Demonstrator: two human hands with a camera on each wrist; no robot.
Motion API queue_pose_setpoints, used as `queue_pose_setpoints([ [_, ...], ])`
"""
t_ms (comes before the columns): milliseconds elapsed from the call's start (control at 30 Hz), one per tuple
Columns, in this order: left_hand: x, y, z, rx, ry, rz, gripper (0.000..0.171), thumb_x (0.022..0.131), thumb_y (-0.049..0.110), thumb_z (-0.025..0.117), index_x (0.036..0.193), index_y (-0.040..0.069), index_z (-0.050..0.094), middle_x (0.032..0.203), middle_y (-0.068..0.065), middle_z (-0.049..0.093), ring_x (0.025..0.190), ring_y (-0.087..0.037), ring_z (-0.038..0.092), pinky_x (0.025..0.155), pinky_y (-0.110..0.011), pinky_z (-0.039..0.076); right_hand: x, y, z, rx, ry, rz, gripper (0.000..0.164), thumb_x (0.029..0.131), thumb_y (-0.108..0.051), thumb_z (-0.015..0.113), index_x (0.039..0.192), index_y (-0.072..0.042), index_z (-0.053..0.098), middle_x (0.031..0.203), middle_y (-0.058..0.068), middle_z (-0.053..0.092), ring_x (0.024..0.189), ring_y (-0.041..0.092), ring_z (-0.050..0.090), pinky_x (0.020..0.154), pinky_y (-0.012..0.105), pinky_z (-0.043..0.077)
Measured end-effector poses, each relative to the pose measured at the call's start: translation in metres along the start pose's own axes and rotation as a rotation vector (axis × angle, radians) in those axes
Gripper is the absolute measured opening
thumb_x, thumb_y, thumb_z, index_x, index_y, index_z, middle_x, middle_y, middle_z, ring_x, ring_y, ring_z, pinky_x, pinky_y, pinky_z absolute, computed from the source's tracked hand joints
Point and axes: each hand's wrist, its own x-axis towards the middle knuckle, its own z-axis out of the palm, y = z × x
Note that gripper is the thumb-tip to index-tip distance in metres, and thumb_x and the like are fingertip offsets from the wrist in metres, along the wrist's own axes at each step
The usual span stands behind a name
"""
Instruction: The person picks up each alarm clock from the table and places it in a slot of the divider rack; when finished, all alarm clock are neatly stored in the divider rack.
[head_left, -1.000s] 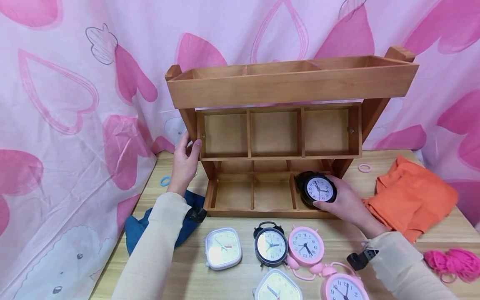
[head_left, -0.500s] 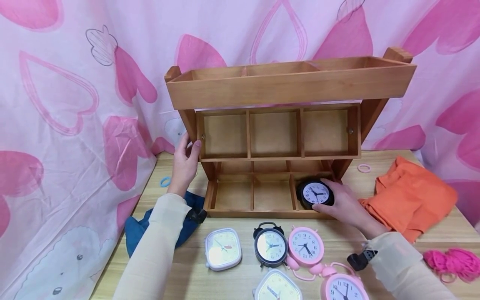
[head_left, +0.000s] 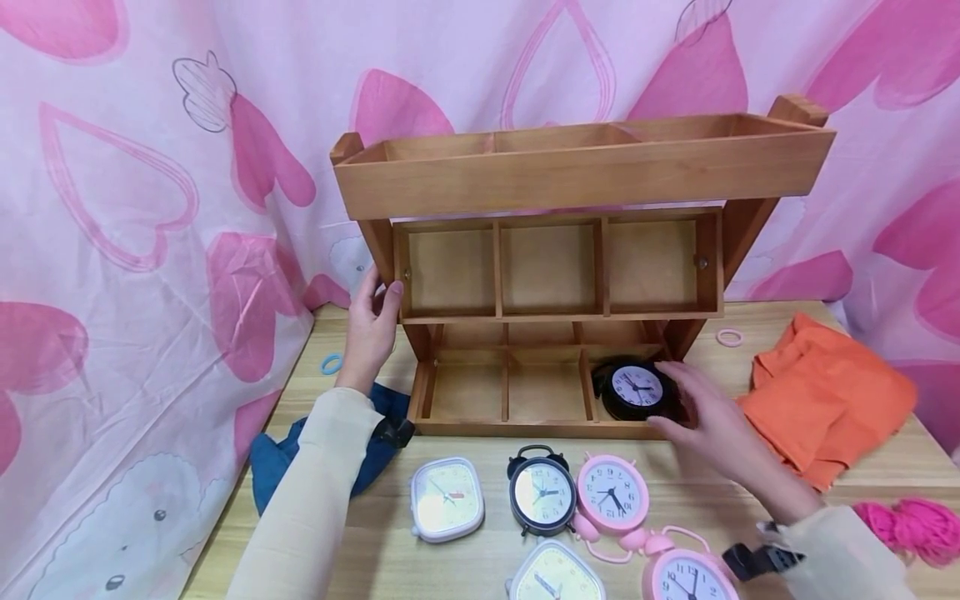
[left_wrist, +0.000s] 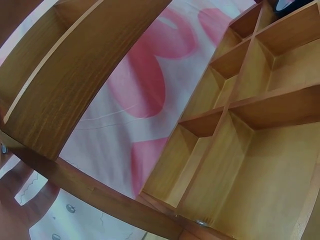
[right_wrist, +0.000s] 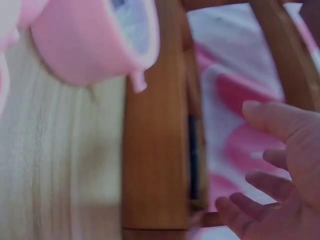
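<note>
A wooden tiered rack (head_left: pixel 585 187) with divided trays stands on the table. At its left side my left hand (head_left: pixel 369 333) grips the side post, thumb in front and fingers partly hidden behind it; the left wrist view shows those fingers (left_wrist: pixel 35 200) against the wood. In the bottom tray's right compartment lies a black round clock (head_left: pixel 636 388), face up and slightly tilted. My right hand (head_left: pixel 712 421) is just right of that clock, fingers spread and holding nothing. Seen from the right wrist, the same hand (right_wrist: pixel 280 175) has its fingers apart.
In front of the rack lie a white square clock (head_left: pixel 447 498), a black twin-bell clock (head_left: pixel 542 493), a pink clock (head_left: pixel 612 492), a second pink clock (head_left: pixel 690 575) and a pale clock (head_left: pixel 557 573). Orange cloth (head_left: pixel 828 400), pink yarn (head_left: pixel 911 529) and blue cloth (head_left: pixel 273 467) lie at the sides.
The black round clock has gone down into the bottom tray's right compartment. My right hand has let go of it and drawn back to the right. My left hand stays in place.
</note>
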Motion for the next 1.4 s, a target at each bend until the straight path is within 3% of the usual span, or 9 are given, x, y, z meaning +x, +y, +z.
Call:
queue_pose_setpoints([
  [133,-0.001,0.001,0.001,0.005,0.002,-0.006,0.054,0.105,0.028,0.047,0.155,0.02,0.031,0.157,-0.01,0.037,0.141,-0.036,0.041,0.112,-0.05,0.039,-0.025,-0.013,-0.021,0.021,-0.006,0.015,0.08,0.079,-0.026,0.083,0.148,-0.014,0.043,0.144,0.02,0.049,0.119,0.039,0.053,0.097,0.033,0.052],
  [267,-0.001,0.0,0.001,0.003,0.011,-0.007,0.054,0.105,0.027,0.047,0.155,0.019,0.031,0.156,-0.01,0.037,0.141,-0.036,0.042,0.112,-0.05,0.039,-0.056,-0.015,-0.028,0.02,-0.01,0.034,0.083,0.076,-0.026,0.086,0.148,-0.018,0.044,0.14,0.013,0.054,0.112,0.022,0.056,0.085,0.007,0.044],
  [400,-0.001,0.0,0.001,0.001,0.016,-0.014,0.053,0.105,0.027,0.047,0.155,0.019,0.032,0.156,-0.01,0.038,0.141,-0.035,0.042,0.112,-0.049,0.04,-0.087,-0.005,-0.021,-0.002,-0.088,0.047,0.092,0.072,-0.031,0.088,0.15,-0.023,0.04,0.142,0.009,0.052,0.118,-0.007,0.045,0.079,0.032,0.057],
  [467,0.0,-0.001,0.001,-0.002,0.017,-0.012,0.053,0.105,0.026,0.047,0.155,0.019,0.032,0.156,-0.011,0.038,0.14,-0.035,0.043,0.112,-0.049,0.04,-0.103,0.002,-0.013,0.012,-0.142,0.035,0.099,0.069,-0.033,0.089,0.152,-0.024,0.036,0.143,0.006,0.048,0.123,-0.02,0.029,0.085,0.05,0.054],
  [567,0.005,-0.013,0.001,-0.01,0.02,-0.009,0.053,0.105,0.028,0.047,0.155,0.021,0.031,0.156,-0.009,0.038,0.14,-0.034,0.043,0.112,-0.049,0.04,-0.122,0.013,0.001,-0.019,-0.198,-0.039,0.112,0.062,-0.048,0.09,0.154,-0.018,0.033,0.144,0.008,0.046,0.128,-0.025,0.011,0.096,0.054,0.046],
  [733,0.013,-0.033,0.0,-0.024,0.037,0.012,0.054,0.103,0.036,0.05,0.154,0.03,0.033,0.155,-0.002,0.039,0.14,-0.028,0.044,0.112,-0.047,0.041,-0.144,0.017,0.024,-0.121,-0.24,-0.034,0.128,0.046,-0.075,0.083,0.15,-0.017,0.037,0.139,0.01,0.051,0.13,-0.004,0.026,0.083,0.059,0.049],
  [900,0.013,-0.034,0.001,-0.01,0.044,0.028,0.053,0.102,0.041,0.051,0.152,0.034,0.035,0.154,0.0,0.041,0.139,-0.027,0.045,0.112,-0.046,0.042,-0.161,0.004,0.043,-0.24,-0.213,0.033,0.115,0.046,-0.085,0.075,0.139,-0.021,0.051,0.126,0.001,0.057,0.11,0.023,0.051,0.073,0.055,0.052],
  [1200,0.013,-0.035,0.002,-0.007,0.043,0.027,0.053,0.102,0.04,0.05,0.152,0.032,0.035,0.154,-0.001,0.042,0.139,-0.027,0.046,0.112,-0.045,0.041,-0.166,-0.007,0.049,-0.256,-0.214,0.146,0.106,0.044,-0.089,0.072,0.128,-0.025,0.06,0.123,-0.002,0.056,0.111,0.028,0.054,0.078,0.057,0.049],
  [1400,0.006,-0.015,0.002,-0.025,0.033,0.01,0.053,0.104,0.027,0.048,0.154,0.02,0.033,0.155,-0.009,0.04,0.14,-0.033,0.044,0.114,-0.047,0.039,-0.165,0.006,0.052,-0.267,-0.18,0.03,0.101,0.042,-0.085,0.076,0.116,-0.018,0.063,0.118,-0.002,0.058,0.102,0.021,0.054,0.078,0.048,0.051],
])
